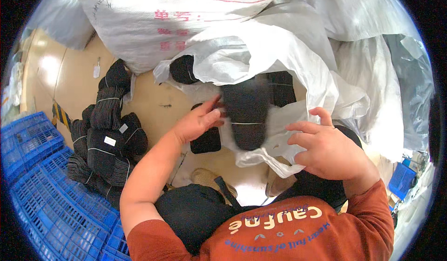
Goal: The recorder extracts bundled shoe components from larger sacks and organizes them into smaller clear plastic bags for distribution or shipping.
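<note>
My left hand reaches forward, fingers apart, touching a black bundle of knitted fabric tied with a thin white band. That bundle lies partly inside an open white woven sack. My right hand grips the sack's lower edge, bunching the white material. More black bundles show inside the sack's mouth, and a smaller black piece lies under my left wrist.
A pile of tied black bundles sits on the tan floor to the left. Blue plastic crates fill the lower left. Large white sacks stand behind and to the right. My knees are below.
</note>
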A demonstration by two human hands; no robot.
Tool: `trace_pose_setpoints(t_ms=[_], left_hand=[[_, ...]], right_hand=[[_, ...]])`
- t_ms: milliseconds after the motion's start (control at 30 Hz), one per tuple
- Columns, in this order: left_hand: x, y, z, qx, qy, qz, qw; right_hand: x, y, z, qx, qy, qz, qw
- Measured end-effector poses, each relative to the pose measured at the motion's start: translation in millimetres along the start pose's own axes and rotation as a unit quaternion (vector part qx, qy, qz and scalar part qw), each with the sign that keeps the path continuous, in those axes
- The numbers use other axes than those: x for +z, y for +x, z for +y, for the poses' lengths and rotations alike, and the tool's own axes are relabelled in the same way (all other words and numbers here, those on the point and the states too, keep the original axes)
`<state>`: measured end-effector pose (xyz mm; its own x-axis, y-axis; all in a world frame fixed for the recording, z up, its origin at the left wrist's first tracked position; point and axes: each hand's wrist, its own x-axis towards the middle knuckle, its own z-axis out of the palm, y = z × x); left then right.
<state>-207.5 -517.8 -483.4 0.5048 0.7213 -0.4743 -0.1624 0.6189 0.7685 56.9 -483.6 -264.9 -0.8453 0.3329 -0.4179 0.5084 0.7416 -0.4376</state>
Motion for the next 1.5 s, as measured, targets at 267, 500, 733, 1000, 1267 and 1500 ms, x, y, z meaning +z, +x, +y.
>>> trace_pose_setpoints(t_ms=[267,500,733,1000,1267,1500], left_hand=[[-62,-20,-102,-0.199,0.320,0.292,0.879],[-33,-7,-72,-0.279,0.049,0.180,0.942],[-27,19,-65,-0.311,0.028,0.129,0.941],[37,47,-68,0.039,0.195,-0.036,0.979],[-87,-37,81,-0.198,0.801,0.345,0.447],[-120,-124,89,-0.286,0.708,0.397,0.509]], right_hand=[[1,-10,0,-0.016,0.004,0.011,1.000],[4,-10,0,-0.020,0.003,0.046,0.999],[13,2,-1,-0.072,0.035,0.037,0.996],[19,20,-8,-0.127,0.039,0.032,0.991],[22,24,5,-0.100,0.061,0.039,0.992],[18,30,15,-0.108,0.061,0.068,0.990]])
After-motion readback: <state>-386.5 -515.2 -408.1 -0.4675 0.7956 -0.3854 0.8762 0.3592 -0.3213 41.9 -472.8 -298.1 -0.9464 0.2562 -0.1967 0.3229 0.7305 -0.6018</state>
